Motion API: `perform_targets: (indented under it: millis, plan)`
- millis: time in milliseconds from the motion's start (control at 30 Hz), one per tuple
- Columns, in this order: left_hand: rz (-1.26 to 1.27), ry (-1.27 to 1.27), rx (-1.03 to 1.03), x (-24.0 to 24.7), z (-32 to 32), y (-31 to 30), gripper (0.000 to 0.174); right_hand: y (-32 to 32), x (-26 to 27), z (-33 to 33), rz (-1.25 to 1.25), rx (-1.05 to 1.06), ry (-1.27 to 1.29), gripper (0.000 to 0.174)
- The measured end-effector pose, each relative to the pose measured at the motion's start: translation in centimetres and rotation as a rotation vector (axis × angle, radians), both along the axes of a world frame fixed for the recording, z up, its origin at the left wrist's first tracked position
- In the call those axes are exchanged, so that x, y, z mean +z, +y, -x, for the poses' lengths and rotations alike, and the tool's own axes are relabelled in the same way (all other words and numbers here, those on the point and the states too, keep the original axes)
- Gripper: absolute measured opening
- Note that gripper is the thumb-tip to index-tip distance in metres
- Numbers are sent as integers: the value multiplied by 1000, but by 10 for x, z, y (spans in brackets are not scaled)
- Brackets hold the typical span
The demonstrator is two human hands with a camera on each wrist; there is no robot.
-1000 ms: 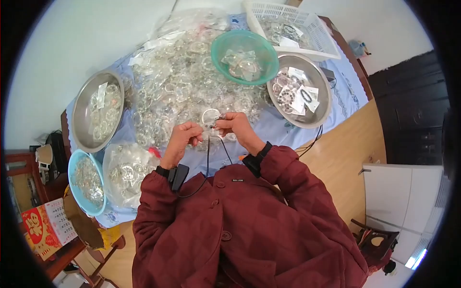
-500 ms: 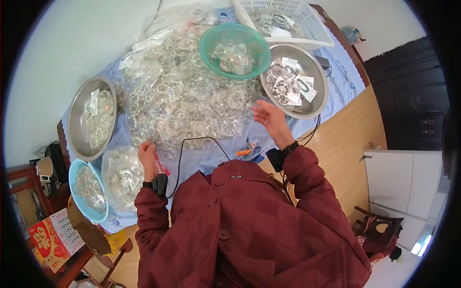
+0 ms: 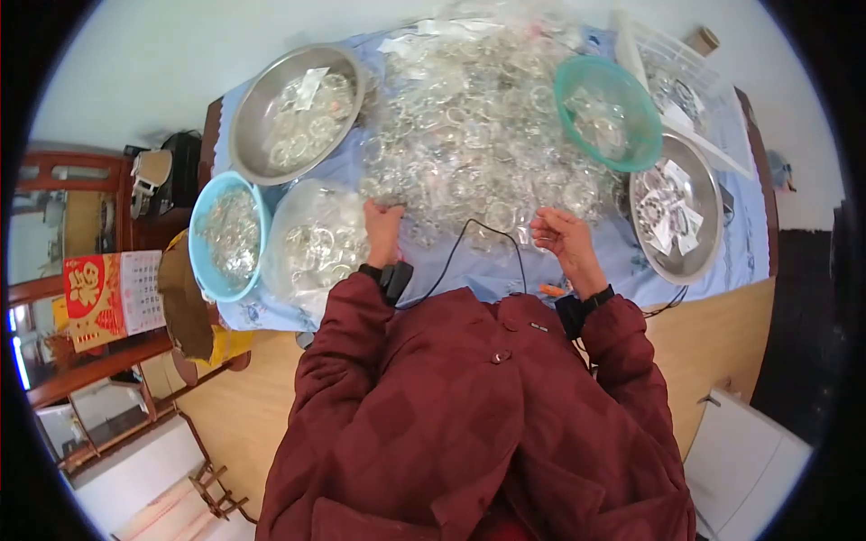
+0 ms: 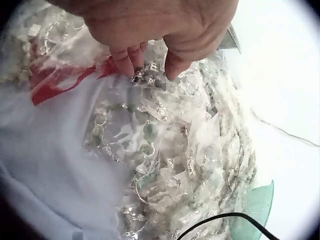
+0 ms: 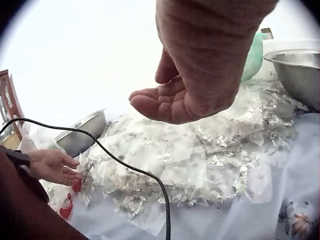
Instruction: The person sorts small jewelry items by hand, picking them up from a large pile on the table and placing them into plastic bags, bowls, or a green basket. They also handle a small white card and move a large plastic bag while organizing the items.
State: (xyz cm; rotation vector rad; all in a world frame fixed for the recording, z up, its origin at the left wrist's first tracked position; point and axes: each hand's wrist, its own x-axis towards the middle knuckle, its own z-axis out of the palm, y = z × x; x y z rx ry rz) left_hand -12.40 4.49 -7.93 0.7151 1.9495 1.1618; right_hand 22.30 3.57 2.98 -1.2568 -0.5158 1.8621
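Observation:
A broad pile of bracelets in clear plastic bags [image 3: 469, 135] covers the middle of the table. My left hand [image 3: 383, 230] is at the pile's near left edge. In the left wrist view, its thumb and fingers reach down on either side of a bagged piece with silvery square charms [image 4: 152, 70], a gap showing between the fingertips. Bagged bracelets with green beads [image 4: 148, 131] lie just beyond. My right hand [image 3: 566, 242] hovers over the pile's near right edge, its fingers loosely bent and holding nothing; the right wrist view shows this hand [image 5: 195, 80] above the bags.
Steel bowls stand at left [image 3: 248, 149] and right [image 3: 708, 243]. A green basin [image 3: 564, 117] sits by the right bowl, a white crate [image 3: 631, 50] behind. At left are a blue basin [image 3: 203, 279] and a large plastic bag [image 3: 281, 248]. A black cable [image 3: 469, 225] loops between the hands.
A second ago both hands met over the pile, holding a bracelet. They parted, the right toward the right steel bowl; now the right is back before the pile. The head view has turned left.

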Motion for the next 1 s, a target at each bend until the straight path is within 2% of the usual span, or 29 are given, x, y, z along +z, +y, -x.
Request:
perform_targets:
  millis: [167,267,300,400,433,533,567,667,800,933,1000]
  plan:
    - [-2,93,-101,-9,5,2,47,-1,-1,5,2,13,0,23]
    - [-69,-128,-13,15,-4,5,37,-2,-1,9,17,28,-15,22]
    - [-70,-127,-11,25,-4,6,37,-3,-2,10,23,29,-15,22]
    - [-44,-503,136,50,-7,16,37,-5,-2,9,33,26,-19,23]
    - [-46,-505,135,47,-2,22,37,-5,-2,8,29,25,-14,23]
    - [206,-392,-28,24,27,46,43,-6,-2,8,19,27,-4,23]
    - [203,-393,-27,12,28,48,43,-6,-2,7,21,26,-8,23]
    - [116,273,10,-24,31,52,47,-6,-4,5,25,22,-16,24]
    - [169,399,-69,39,16,34,53,-9,-7,4,25,8,-14,24]
    - [209,586,-31,51,3,33,58,-9,-7,6,21,20,-22,23]
    - [202,589,-66,49,7,34,61,-9,-7,7,22,25,-11,24]
